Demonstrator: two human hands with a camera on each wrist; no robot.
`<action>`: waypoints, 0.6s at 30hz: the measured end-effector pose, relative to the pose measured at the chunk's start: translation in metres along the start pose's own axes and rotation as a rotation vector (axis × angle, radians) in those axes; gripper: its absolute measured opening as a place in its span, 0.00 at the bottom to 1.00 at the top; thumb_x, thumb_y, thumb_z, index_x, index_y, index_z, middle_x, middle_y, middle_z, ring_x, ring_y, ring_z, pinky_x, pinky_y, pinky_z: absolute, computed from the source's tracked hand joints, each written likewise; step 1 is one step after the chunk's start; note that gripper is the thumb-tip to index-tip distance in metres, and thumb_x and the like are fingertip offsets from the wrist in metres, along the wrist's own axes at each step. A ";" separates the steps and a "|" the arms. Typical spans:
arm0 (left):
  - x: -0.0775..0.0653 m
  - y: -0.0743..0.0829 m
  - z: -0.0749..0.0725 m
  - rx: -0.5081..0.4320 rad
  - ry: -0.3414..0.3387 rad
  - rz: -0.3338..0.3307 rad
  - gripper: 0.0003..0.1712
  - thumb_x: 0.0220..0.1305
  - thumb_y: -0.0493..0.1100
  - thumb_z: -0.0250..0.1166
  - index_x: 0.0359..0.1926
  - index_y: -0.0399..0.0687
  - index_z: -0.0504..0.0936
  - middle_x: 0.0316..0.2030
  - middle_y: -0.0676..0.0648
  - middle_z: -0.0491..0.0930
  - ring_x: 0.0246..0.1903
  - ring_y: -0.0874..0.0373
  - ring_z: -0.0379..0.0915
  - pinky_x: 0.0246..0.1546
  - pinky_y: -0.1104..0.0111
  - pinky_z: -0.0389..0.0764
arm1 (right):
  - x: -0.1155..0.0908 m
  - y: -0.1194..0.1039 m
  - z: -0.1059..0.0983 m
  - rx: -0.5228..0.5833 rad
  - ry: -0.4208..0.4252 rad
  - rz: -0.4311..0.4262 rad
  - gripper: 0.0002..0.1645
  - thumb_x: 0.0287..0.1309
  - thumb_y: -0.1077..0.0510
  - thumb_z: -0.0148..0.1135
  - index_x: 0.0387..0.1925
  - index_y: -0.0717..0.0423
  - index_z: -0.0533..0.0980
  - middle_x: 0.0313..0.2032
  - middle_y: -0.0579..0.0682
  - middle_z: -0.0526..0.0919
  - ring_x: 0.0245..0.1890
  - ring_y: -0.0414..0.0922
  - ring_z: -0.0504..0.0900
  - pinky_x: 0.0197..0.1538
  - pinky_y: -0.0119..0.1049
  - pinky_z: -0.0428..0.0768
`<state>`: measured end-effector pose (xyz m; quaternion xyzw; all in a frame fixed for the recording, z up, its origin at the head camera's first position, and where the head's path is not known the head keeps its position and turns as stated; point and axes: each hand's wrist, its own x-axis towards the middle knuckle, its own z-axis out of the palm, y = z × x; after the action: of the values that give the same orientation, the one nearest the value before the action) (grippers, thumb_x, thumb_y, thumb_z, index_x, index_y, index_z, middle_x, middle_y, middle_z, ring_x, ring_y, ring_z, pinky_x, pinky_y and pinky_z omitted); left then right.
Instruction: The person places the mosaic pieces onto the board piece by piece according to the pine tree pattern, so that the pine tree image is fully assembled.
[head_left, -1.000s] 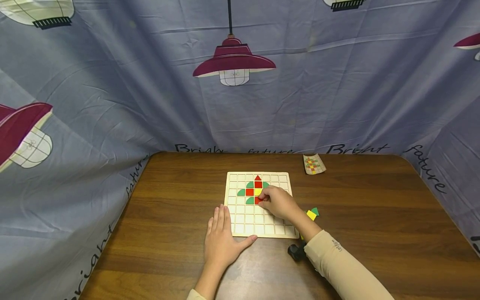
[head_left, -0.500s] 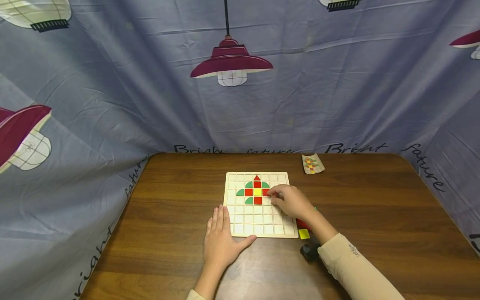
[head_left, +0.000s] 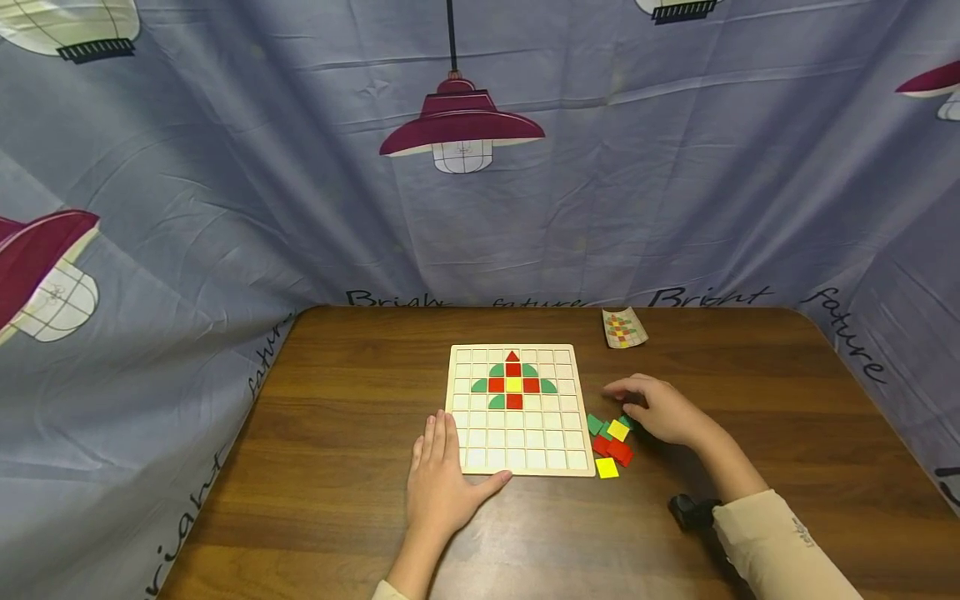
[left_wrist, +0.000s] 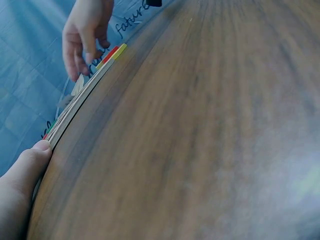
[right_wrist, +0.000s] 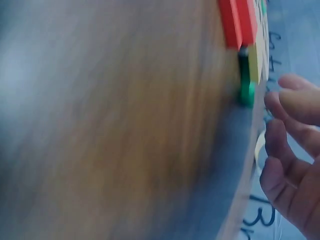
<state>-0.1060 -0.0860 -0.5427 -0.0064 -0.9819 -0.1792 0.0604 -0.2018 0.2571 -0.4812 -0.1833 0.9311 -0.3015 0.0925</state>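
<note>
A pale square grid board [head_left: 525,458] lies on the table. Red, yellow and green flat pieces form a pattern in its upper half, with a red triangle [head_left: 513,357] on top and a yellow square [head_left: 513,384] in the middle. My left hand [head_left: 442,482] rests at the board's lower left, fingers straight along its side, thumb touching the front edge. My right hand [head_left: 663,410] hovers just right of the board, by loose pieces, fingers loosely bent and holding nothing. Among those pieces are a red one [head_left: 620,452] and a yellow square [head_left: 607,468].
A small card [head_left: 624,328] with a coloured pattern lies at the back of the wooden table [head_left: 360,400]. A black wrist device [head_left: 692,512] sits by the right sleeve. A blue-grey curtain [head_left: 480,225] hangs behind the table.
My right hand has left the board and moved right, over beside the loose pieces. A green rounded piece at the pattern's right end now shows. The left hand stays in place.
</note>
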 end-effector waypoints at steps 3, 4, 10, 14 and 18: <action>0.000 0.000 0.000 -0.001 0.002 0.001 0.75 0.44 0.89 0.52 0.77 0.39 0.51 0.78 0.42 0.50 0.78 0.49 0.43 0.78 0.54 0.51 | -0.007 0.007 -0.003 0.000 -0.046 -0.011 0.21 0.62 0.68 0.61 0.55 0.53 0.81 0.50 0.53 0.82 0.44 0.46 0.78 0.47 0.40 0.80; 0.000 0.000 0.000 -0.001 0.001 0.001 0.75 0.44 0.89 0.52 0.77 0.39 0.50 0.78 0.42 0.50 0.78 0.49 0.43 0.78 0.54 0.51 | -0.009 0.009 -0.004 0.002 -0.062 -0.007 0.21 0.61 0.68 0.61 0.55 0.52 0.81 0.51 0.52 0.82 0.41 0.43 0.76 0.43 0.35 0.79; 0.000 0.000 0.001 -0.001 0.001 0.003 0.75 0.44 0.89 0.52 0.78 0.39 0.50 0.78 0.42 0.50 0.79 0.49 0.43 0.78 0.54 0.51 | -0.015 0.017 -0.004 0.030 -0.119 0.000 0.22 0.59 0.65 0.66 0.55 0.51 0.81 0.50 0.51 0.79 0.31 0.37 0.71 0.33 0.28 0.74; 0.000 0.000 0.001 0.003 0.000 -0.001 0.75 0.44 0.89 0.52 0.78 0.39 0.50 0.78 0.42 0.50 0.79 0.49 0.43 0.78 0.54 0.51 | -0.015 0.019 -0.001 0.031 -0.092 -0.013 0.17 0.57 0.64 0.69 0.49 0.51 0.83 0.46 0.49 0.79 0.31 0.36 0.71 0.33 0.28 0.74; 0.000 0.000 0.000 0.000 0.000 -0.003 0.75 0.44 0.89 0.52 0.77 0.39 0.51 0.78 0.42 0.50 0.79 0.49 0.43 0.78 0.54 0.51 | -0.015 0.019 0.001 0.013 -0.047 -0.012 0.13 0.55 0.63 0.70 0.44 0.50 0.83 0.42 0.47 0.79 0.31 0.35 0.70 0.32 0.28 0.72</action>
<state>-0.1059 -0.0862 -0.5427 -0.0051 -0.9820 -0.1791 0.0603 -0.1930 0.2771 -0.4927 -0.1955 0.9255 -0.3037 0.1138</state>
